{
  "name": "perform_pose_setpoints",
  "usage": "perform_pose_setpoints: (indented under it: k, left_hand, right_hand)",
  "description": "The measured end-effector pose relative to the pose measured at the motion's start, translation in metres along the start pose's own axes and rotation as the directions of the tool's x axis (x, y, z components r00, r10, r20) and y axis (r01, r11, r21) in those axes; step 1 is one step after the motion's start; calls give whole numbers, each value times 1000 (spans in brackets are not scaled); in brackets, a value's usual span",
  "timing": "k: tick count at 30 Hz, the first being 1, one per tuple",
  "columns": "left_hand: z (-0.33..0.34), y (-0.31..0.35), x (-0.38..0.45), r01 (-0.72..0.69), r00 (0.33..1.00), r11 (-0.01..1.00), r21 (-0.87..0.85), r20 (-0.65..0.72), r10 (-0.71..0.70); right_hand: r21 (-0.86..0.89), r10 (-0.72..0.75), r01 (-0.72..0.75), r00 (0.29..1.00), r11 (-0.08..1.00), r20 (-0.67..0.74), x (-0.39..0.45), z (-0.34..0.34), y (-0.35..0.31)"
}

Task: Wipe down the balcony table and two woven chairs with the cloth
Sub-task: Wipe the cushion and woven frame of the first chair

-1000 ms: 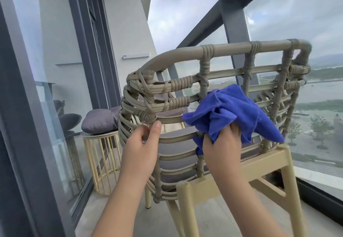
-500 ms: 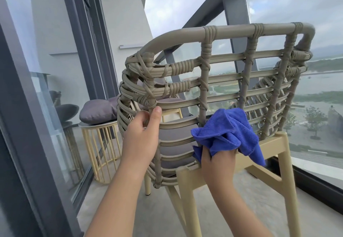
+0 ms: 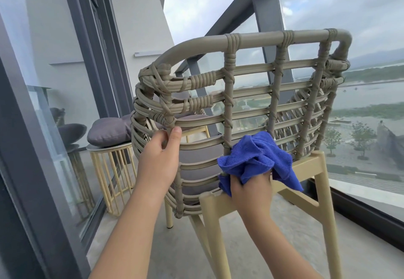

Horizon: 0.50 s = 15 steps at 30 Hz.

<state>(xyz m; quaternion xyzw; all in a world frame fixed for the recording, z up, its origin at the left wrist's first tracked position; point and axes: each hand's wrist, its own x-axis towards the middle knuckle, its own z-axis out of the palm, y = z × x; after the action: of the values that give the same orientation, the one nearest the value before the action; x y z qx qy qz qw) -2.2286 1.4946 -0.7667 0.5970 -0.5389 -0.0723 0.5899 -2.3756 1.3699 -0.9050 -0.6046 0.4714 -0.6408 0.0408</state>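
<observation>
Left hand [image 3: 156, 165]: grips an upright of the beige woven rattan chair [image 3: 251, 108].
Right hand [image 3: 251, 188]: clutches the bunched blue microfibre cloth [image 3: 255, 158] against the chair's lower back.
Writing: none legible.

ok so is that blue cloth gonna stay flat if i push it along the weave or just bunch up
Probably bunch up: the blue cloth already sits crumpled in folds in the right hand, with a corner drooping. It looks soft and light, so it should mould over the woven chair's rounded strands, though its looped pile may snag on the wrapped knots.
</observation>
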Motion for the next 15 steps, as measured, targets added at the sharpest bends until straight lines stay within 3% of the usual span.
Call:
perform_pose_setpoints:
  k: [3, 8, 15]
  left_hand:
    - [-1, 1, -1, -11, 1000, 1000, 1, 4, 11]
    - [-7, 4, -3, 4, 1000, 1000, 4, 26, -4]
    - [-7, 2, -3, 13, 1000, 1000, -13, 25, -13]
  right_hand:
    - [117, 36, -36, 999, 992, -2, 1, -9, -10]
    - [334, 223, -194, 974, 922, -49, 16, -22, -37]
    - [476, 218, -128, 966, 870, -138, 52, -49, -92]
